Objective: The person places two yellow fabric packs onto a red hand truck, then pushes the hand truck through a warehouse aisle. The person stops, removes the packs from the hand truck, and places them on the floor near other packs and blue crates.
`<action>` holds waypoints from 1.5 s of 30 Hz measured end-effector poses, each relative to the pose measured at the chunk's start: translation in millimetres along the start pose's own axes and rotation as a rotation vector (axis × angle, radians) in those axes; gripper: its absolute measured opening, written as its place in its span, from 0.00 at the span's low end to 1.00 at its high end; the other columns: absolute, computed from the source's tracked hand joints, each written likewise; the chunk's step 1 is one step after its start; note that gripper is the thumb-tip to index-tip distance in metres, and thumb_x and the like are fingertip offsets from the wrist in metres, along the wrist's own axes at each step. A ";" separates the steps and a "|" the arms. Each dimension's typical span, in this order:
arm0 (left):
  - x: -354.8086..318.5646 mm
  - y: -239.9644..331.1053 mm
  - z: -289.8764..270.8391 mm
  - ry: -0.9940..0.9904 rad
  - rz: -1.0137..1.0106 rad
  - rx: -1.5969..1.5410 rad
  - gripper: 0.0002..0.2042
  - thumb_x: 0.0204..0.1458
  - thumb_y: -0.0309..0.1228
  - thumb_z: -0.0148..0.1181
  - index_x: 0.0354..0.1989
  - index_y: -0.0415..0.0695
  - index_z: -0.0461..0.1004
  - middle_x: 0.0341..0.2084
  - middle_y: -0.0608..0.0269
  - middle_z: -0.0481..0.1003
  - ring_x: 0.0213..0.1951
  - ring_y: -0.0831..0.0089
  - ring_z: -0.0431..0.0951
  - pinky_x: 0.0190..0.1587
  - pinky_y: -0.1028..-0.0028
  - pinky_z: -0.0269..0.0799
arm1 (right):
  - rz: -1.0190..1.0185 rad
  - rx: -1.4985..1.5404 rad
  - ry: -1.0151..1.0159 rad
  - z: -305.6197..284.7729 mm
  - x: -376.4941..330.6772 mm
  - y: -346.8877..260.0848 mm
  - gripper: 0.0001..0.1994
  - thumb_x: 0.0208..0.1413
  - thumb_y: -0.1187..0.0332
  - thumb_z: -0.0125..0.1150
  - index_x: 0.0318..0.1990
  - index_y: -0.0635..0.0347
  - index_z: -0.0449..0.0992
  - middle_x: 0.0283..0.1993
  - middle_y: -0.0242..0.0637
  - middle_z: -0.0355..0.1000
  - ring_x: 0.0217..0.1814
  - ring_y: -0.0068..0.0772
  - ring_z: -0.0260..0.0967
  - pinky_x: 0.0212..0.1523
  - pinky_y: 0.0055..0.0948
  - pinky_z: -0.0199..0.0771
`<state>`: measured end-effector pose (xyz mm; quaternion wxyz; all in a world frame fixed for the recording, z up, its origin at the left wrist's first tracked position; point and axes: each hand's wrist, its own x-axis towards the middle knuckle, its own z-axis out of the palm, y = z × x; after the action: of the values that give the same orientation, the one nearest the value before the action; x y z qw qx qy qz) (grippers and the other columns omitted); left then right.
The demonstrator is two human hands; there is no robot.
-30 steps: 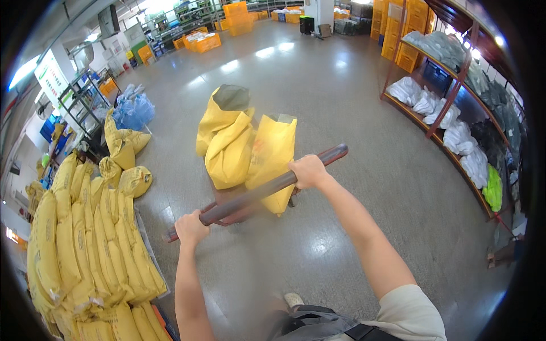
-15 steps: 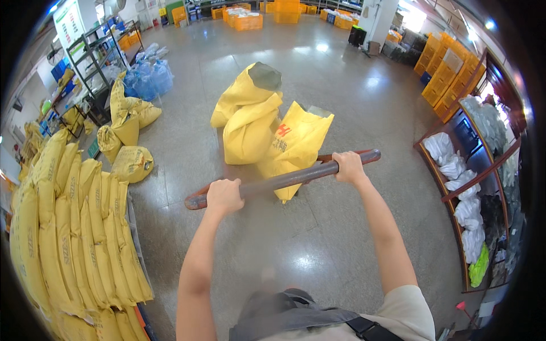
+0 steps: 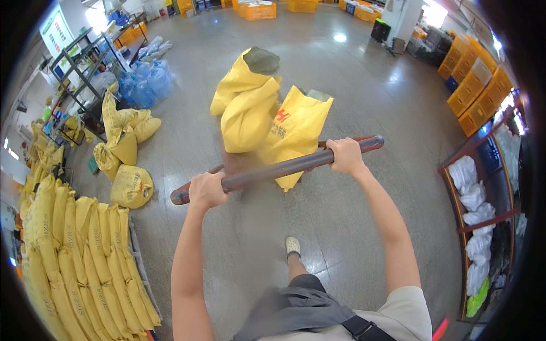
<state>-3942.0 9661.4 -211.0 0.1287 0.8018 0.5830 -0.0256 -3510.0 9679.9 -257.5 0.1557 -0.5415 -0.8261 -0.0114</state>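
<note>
Handlebar (image 3: 278, 170) (both hands (image 3: 208, 190) (image 3: 346, 156) grip it) partly hides one yellow sack (image 3: 301, 122).

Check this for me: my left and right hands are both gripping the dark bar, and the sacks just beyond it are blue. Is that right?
Not quite: the sacks just beyond the dark bar are yellow, not blue, as the head view shows. Your left hand and right hand are both gripping it.
</note>
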 end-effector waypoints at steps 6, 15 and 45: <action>206.6 -24.5 -22.3 -0.001 -0.066 0.029 0.13 0.39 0.40 0.69 0.35 0.51 0.81 0.28 0.54 0.82 0.35 0.52 0.82 0.40 0.55 0.77 | 0.012 -0.034 -0.052 39.4 169.9 121.9 0.22 0.31 0.55 0.79 0.29 0.55 0.73 0.25 0.40 0.77 0.31 0.47 0.78 0.37 0.43 0.74; 536.7 -102.7 -47.4 0.005 -0.074 0.050 0.14 0.40 0.38 0.68 0.38 0.53 0.82 0.28 0.53 0.82 0.35 0.52 0.82 0.42 0.55 0.76 | -0.001 -0.059 -0.007 159.7 449.4 300.5 0.14 0.33 0.63 0.72 0.28 0.54 0.74 0.25 0.42 0.76 0.30 0.49 0.77 0.37 0.45 0.74; 1504.0 -311.3 -202.0 0.177 -0.112 0.100 0.11 0.36 0.36 0.66 0.30 0.50 0.81 0.25 0.52 0.81 0.32 0.52 0.83 0.39 0.56 0.77 | -0.094 0.029 0.002 392.3 1318.4 813.3 0.10 0.33 0.67 0.69 0.27 0.52 0.74 0.23 0.38 0.76 0.29 0.43 0.77 0.35 0.39 0.74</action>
<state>-3777.6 11194.7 -358.5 0.0352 0.7725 0.6339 0.0092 -3356.7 11264.4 -397.1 0.1636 -0.4999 -0.8505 -0.0074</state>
